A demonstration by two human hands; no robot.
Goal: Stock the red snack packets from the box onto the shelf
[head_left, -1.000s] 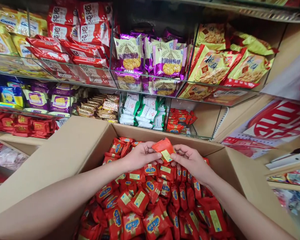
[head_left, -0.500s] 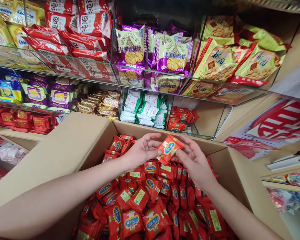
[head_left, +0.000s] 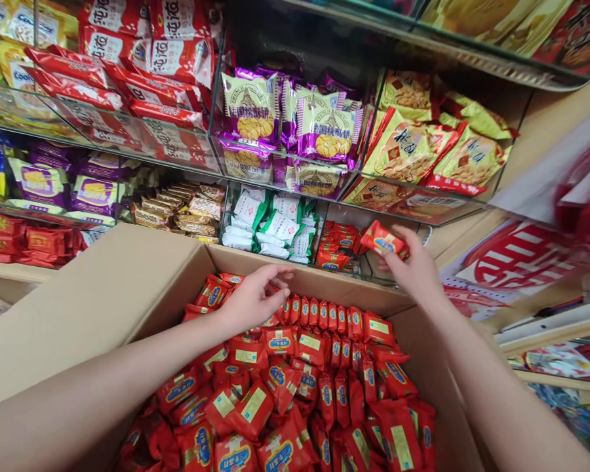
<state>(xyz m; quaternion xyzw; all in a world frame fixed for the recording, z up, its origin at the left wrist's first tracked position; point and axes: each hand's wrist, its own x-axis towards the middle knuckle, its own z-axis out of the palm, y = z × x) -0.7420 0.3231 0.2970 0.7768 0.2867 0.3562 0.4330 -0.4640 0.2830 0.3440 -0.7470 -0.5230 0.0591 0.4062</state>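
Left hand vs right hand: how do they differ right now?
Load: the left hand has nothing visible in its grip; the right hand pinches a red wrapped packet between thumb and fingers.
Place: the left hand is over the open cardboard carton; the right hand is higher in the picture, near the shelved red packets.
Shared: both are bare.

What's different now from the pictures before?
The right hand carried the red packet up and to the right, toward the little red pile beyond the box. The left hand let go of it and now hangs over the box. The other packets in the box look the same.
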